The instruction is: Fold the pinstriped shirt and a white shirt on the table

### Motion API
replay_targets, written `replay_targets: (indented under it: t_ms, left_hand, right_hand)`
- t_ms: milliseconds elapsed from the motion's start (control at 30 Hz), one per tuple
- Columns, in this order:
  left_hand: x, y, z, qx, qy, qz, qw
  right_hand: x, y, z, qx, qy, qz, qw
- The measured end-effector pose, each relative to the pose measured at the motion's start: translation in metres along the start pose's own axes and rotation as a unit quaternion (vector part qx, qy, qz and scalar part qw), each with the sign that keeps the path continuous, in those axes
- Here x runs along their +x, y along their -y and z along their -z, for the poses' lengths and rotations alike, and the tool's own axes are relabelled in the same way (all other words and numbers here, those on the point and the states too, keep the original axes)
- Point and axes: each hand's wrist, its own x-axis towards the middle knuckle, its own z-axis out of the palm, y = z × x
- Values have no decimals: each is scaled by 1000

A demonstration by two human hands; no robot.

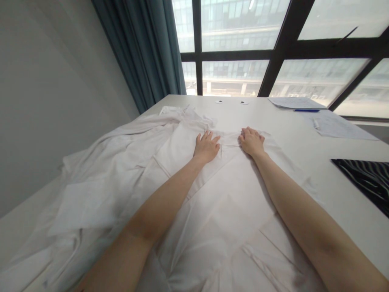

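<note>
White cotton fills most of what lies before you: a large white garment (127,190) spread over the white table (328,178), reaching from the near edge out to your fingertips. On the far left, past the grey wall, a teal curtain (146,52) hangs beside the window (237,44). Below it the left part of the garment is bunched and rumpled, with loose folds and what looks like a sleeve trailing toward the near left corner; that side looks unsmoothed.

Moving toward the middle, your left hand (206,147) rests flat on the cloth, fingers spread and relaxed, palm pressing down and gripping nothing. Just right of it a narrow folded band of the fabric runs between your two hands. Your right hand (251,141) sits on the other end of that band with its fingers curled down onto the cloth; whether it pinches the fabric or only presses it, you cannot tell from here.

The panel under your forearms lies fairly flat with a few creases, so I judge the middle of the garment laid out and the left side yet to be dealt with.

Farther right, two small dark-centred discs (231,102) sit on the far table, then papers (331,121) with a blue pen (306,110), and at the right edge a dark striped cloth (364,178), well apart from the garment.
</note>
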Motion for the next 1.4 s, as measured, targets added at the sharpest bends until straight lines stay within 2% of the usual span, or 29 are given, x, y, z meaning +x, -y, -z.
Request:
replay_targets:
  t_ms: [667, 800, 1067, 1400]
  left_hand:
    - [-1, -1, 3, 11, 9, 2, 1000]
    - [0, -1, 3, 8, 11, 1, 1000]
    - [0, -1, 3, 7, 11, 3, 1000]
    - [0, 0, 1, 12, 3, 0, 1000]
  right_hand:
    - [0, 2, 6, -15, 30, -20, 999]
    - [4, -5, 9, -25, 29, -49, 998]
    - [7, -37, 18, -53, 40, -92, 993]
    - [11, -36, 17, -51, 31, -119, 991]
